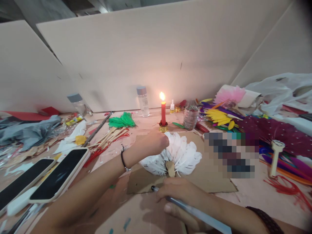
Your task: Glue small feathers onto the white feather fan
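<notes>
Two phones (60, 175), a plastic bag (289, 89)

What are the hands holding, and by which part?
The right hand holds a pen-like tool near its dark-tipped end; whether the left hand holds anything cannot be told.

Your left hand (158, 143): bent over the upper left of the white feather fan, its fingertips hidden.
Your right hand (181, 193): fingers closed around a black-tipped pen-like tool (192, 209), just below the short handle.
White feather fan (188, 157): spread on brown cardboard (214, 177), its short handle (170, 169) pointing towards you.
Red candle (163, 113): lit and upright in a gold holder (163, 127), just beyond your left hand.
Left of the candle: a clear bottle (144, 104) and green feathers (122, 120).
Your far left: two phones (60, 175), dark screens up.
Your far right: a dotted maroon fan (265, 131).
</notes>
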Available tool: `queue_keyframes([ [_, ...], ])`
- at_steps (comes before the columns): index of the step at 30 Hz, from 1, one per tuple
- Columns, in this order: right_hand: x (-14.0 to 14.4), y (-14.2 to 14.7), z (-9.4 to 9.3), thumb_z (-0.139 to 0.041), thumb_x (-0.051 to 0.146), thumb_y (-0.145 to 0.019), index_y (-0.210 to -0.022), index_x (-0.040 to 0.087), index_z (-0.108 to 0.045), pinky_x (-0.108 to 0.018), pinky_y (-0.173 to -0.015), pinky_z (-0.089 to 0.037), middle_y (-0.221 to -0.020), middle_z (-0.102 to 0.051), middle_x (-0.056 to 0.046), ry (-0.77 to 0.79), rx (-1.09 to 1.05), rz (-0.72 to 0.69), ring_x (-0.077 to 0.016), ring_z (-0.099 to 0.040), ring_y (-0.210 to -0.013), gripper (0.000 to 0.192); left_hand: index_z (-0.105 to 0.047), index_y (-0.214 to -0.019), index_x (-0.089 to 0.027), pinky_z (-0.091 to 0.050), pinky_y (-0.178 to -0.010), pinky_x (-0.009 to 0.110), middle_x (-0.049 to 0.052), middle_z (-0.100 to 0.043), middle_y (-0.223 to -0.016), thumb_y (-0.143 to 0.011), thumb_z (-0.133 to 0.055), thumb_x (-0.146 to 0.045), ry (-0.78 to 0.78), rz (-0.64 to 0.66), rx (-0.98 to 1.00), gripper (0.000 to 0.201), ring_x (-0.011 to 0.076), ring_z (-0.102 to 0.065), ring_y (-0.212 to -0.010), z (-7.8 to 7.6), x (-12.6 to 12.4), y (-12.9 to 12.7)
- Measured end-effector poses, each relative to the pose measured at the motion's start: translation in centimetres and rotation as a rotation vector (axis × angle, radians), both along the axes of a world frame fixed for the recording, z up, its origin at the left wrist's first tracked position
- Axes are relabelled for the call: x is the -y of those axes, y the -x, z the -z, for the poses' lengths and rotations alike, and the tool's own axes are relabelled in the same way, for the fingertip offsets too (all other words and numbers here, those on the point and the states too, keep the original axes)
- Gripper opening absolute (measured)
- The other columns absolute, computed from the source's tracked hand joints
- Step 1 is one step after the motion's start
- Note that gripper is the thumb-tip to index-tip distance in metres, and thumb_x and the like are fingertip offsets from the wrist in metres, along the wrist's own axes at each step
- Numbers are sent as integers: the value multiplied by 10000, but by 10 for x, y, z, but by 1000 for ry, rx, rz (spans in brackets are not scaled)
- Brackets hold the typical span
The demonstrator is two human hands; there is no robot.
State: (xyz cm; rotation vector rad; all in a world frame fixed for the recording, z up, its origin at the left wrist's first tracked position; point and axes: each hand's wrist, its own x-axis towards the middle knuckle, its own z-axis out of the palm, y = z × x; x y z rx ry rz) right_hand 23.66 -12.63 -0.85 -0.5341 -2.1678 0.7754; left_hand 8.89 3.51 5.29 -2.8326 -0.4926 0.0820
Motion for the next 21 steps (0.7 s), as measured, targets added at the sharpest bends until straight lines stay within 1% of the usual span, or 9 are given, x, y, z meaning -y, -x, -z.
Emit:
queue_keyframes([
  [5, 0, 0, -1, -324, 611, -1134, -1136, 183, -735, -319, -816, -570, -999, -746, -90, 19, 2, 3, -211, -698, -868, 593, -713, -652, -149, -357, -511, 284, 65, -710, -647, -717, -583, 58, -8, -16, -25, 252, 165, -615, -564, -1, 1, -1],
  [10, 1, -1, -1, -410, 536, -1120, -1126, 189, -726, -308, -803, -562, -968, -731, -72, 21, 17, 12, -200, -679, -835, 469, -715, -648, -141, -367, -515, 269, 64, -701, -635, -722, -597, 61, -1, -14, -5, 245, 165, -626, -563, 0, 1, -1],
  [15, 1, -1, -2, -347, 570, -1131, -1128, 185, -726, -308, -797, -561, -967, -733, -82, 11, 18, 7, -205, -686, -845, 540, -736, -668, -135, -361, -523, 279, 81, -737, -676, -762, -608, 45, 8, -29, -36, 240, 181, -660, -601, -2, 1, -2],
  [21, 1, -1, 0, -326, 608, -1138, -1158, 199, -726, -314, -812, -565, -1024, -753, -93, 26, 4, 3, -219, -718, -905, 572, -770, -729, -144, -422, -586, 293, 90, -781, -762, -849, -633, -37, 43, -76, -41, 211, 204, -700, -693, -4, -2, 2],
])
